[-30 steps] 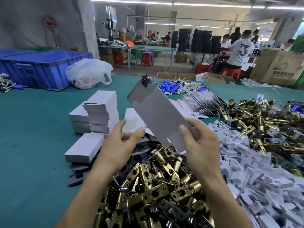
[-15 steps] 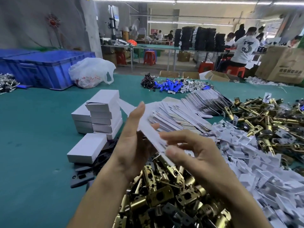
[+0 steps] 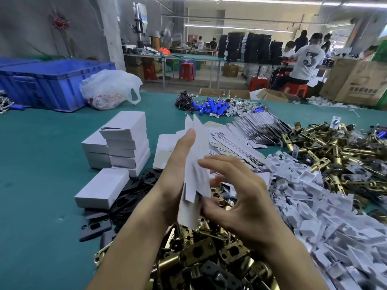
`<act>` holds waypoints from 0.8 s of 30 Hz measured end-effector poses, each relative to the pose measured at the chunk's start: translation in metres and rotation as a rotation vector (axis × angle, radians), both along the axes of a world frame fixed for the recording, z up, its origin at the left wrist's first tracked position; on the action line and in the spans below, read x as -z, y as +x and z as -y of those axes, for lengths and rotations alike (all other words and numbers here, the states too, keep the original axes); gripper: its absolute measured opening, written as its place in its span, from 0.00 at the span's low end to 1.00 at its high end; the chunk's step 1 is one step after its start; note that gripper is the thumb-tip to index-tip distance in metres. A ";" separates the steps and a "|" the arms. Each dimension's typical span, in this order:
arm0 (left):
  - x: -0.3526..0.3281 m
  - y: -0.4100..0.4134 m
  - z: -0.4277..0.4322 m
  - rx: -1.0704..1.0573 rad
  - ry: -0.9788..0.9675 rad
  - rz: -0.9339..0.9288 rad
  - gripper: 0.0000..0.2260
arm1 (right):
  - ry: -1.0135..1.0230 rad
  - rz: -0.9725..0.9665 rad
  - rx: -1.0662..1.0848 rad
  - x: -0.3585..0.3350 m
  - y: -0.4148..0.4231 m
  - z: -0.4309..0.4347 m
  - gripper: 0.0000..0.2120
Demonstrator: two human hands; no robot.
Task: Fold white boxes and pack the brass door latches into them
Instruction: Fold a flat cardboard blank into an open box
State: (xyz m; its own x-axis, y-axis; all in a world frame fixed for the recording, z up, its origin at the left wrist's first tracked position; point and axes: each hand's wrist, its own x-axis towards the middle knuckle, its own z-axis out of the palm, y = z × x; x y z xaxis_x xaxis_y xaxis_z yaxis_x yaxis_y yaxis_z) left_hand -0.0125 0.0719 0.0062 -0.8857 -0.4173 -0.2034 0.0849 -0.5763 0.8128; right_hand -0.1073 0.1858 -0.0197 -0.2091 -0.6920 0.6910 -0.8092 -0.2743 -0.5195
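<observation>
I hold a flat white box blank upright and edge-on above a heap of brass door latches at the table's near edge. My left hand lies flat against the blank's left face, fingers straight. From the right, my right hand curls round it, index tip on its face and thumb at its lower edge. A stack of folded white boxes stands to the left, with one more box in front. Flat blanks fan out behind my hands.
White plastic inserts pile up on the right beside more brass latches. Black plates lie under the boxes. Far across the green table are a blue crate, a plastic bag and blue cylinders. People work at tables behind.
The blank has turned from face-on to edge-on and come lower between my hands. My left hand has flattened against it; my right hand has shifted to its right side.
</observation>
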 end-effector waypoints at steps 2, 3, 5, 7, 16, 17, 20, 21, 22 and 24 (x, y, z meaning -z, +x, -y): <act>0.002 -0.001 -0.002 0.037 0.049 -0.038 0.28 | -0.007 -0.068 0.043 0.000 0.000 0.000 0.26; 0.003 -0.001 -0.004 0.066 0.076 -0.059 0.26 | -0.012 -0.106 0.059 0.000 0.001 0.001 0.27; 0.001 -0.001 -0.006 0.122 0.115 -0.093 0.24 | -0.033 -0.177 0.090 0.002 0.005 0.003 0.30; 0.001 -0.003 -0.004 0.110 0.060 -0.086 0.24 | -0.073 -0.188 0.149 0.004 0.007 0.004 0.29; 0.008 -0.011 -0.002 -0.147 -0.247 -0.003 0.43 | -0.265 0.104 0.175 0.003 -0.002 0.003 0.20; 0.008 -0.012 -0.001 -0.187 -0.238 -0.030 0.42 | -0.280 0.135 0.171 0.003 -0.002 0.003 0.22; 0.007 -0.015 -0.001 -0.257 -0.262 -0.062 0.42 | -0.253 0.193 0.152 0.000 -0.002 0.002 0.23; 0.007 -0.016 -0.001 -0.270 -0.276 -0.056 0.41 | -0.214 0.226 0.135 -0.001 -0.002 0.002 0.25; 0.008 -0.017 0.000 -0.280 -0.286 -0.053 0.40 | -0.165 0.254 0.117 -0.003 -0.002 0.001 0.26; 0.010 -0.019 0.001 -0.307 -0.298 -0.042 0.36 | -0.057 0.266 0.089 -0.006 -0.002 -0.001 0.27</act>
